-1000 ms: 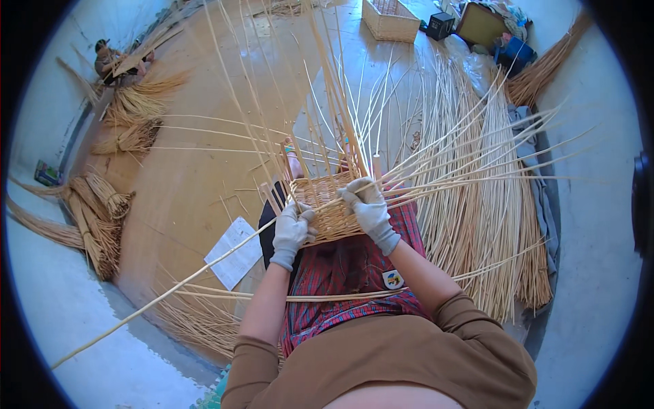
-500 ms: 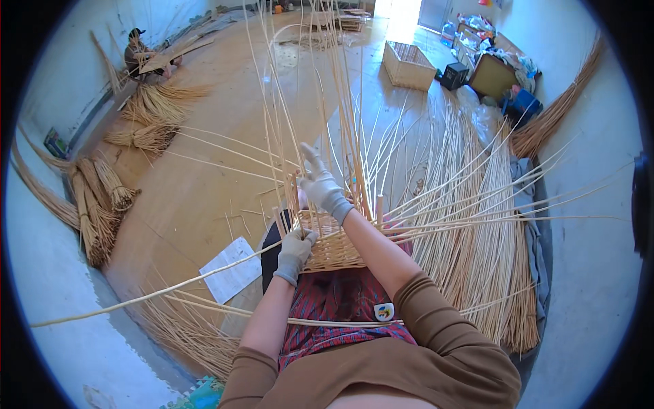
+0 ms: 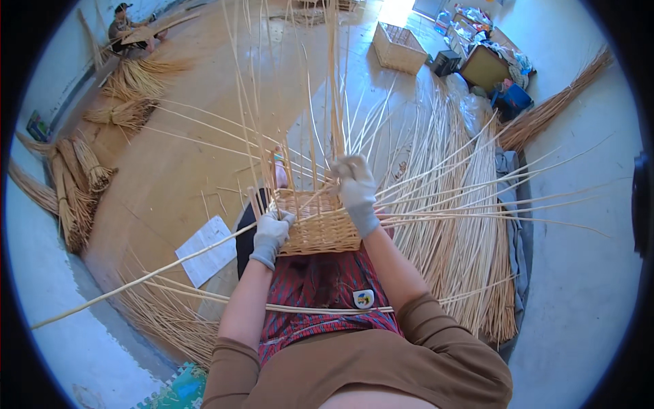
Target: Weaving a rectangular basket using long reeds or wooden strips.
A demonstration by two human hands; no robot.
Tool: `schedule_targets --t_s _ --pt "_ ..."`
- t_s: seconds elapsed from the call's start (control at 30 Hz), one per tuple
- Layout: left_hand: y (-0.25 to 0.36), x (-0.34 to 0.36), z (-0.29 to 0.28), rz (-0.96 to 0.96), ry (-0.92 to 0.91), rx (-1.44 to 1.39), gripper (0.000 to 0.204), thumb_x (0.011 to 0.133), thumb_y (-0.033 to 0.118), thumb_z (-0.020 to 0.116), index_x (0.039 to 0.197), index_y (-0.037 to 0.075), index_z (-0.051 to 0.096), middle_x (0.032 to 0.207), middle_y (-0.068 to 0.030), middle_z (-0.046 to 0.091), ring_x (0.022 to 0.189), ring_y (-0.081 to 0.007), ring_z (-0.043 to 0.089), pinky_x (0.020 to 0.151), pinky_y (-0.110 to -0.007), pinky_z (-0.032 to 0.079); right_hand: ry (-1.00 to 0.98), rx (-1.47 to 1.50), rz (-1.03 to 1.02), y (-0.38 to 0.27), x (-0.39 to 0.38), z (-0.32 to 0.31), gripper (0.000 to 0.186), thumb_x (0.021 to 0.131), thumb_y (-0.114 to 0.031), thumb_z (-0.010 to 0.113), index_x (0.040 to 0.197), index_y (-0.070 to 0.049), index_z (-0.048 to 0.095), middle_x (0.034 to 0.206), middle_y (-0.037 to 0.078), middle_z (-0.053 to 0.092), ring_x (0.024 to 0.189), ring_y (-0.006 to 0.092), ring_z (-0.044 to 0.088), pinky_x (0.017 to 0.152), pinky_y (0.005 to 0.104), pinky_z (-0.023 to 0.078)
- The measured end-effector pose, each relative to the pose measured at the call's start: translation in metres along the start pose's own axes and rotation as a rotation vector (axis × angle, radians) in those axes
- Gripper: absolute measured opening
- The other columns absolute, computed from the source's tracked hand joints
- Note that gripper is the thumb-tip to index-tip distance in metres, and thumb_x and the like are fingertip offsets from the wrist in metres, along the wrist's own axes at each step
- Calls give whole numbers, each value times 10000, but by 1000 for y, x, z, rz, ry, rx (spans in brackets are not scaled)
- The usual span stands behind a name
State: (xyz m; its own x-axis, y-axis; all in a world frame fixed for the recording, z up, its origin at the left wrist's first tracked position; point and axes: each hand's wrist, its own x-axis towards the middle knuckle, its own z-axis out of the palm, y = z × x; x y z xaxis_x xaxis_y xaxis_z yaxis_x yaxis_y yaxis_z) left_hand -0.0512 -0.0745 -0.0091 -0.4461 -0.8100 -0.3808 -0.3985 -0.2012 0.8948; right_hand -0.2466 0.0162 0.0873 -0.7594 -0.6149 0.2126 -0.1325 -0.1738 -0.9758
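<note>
A half-woven wicker basket (image 3: 323, 234) rests on my lap, with tall rods standing up from its far side and others fanning out sideways. My left hand (image 3: 272, 235), in a pale glove with a grey cuff, is closed at its left corner. A thick peeled willow rod (image 3: 157, 273) runs from that hand out to the lower left. My gloved right hand (image 3: 355, 185) is above the basket's right side, fingers curled beside the upright rods (image 3: 334, 88). What lies inside those fingers is hidden.
Long loose rods (image 3: 463, 238) cover the floor at my right. Tied bundles (image 3: 75, 184) lie along the left wall, near a seated person (image 3: 129, 34). A white sheet (image 3: 206, 252) is on the floor. A rectangular wicker box (image 3: 399, 49) stands far ahead, beside piled items.
My right hand has moved from the middle of the upright rods to the basket's right side, its fingers curling in. The left hand keeps its hold at the corner. The view has shifted slightly.
</note>
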Motion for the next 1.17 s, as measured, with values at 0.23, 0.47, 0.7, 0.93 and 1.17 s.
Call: schedule_targets --t_s 0.23,0.47,0.7,0.93,1.17 --pt "24 -17 -12 -149 -91 -57 333 952 383 778 971 62 691 667 -36 657 446 -130 551 411 -293 433 194 305 232 32 -94 -61 135 1063 -124 607 1186 -97 561 1052 110 727 901 175 722 515 259 570" --pt "43 -23 1 -172 43 -38 555 850 564 834 945 48 653 712 -90 676 482 -184 652 334 -316 434 -64 61 19 -11 -128 -42 129 1071 -116 588 1189 -64 587 1062 112 732 764 127 677 491 242 525" --pt "42 -29 -3 214 136 -111 427 1016 423 678 1166 25 646 873 -118 720 535 -229 694 444 -314 533 103 121 215 -11 -51 -110 129 994 -77 706 1107 -50 649 947 96 755 637 125 677 453 250 505" --pt "66 -12 64 35 -239 296 437 1101 388 519 1234 -18 613 1019 -202 719 650 -308 746 514 -372 593 141 -129 242 -26 -53 -128 191 952 -82 757 1108 -58 649 895 78 744 687 118 706 455 247 495" --pt "55 -7 48 -41 -563 13 438 1053 367 632 1326 31 565 1293 -167 675 732 -285 767 534 -356 636 142 -237 273 -11 -30 -120 201 973 -76 724 1137 -75 607 854 55 716 670 143 713 473 257 538"
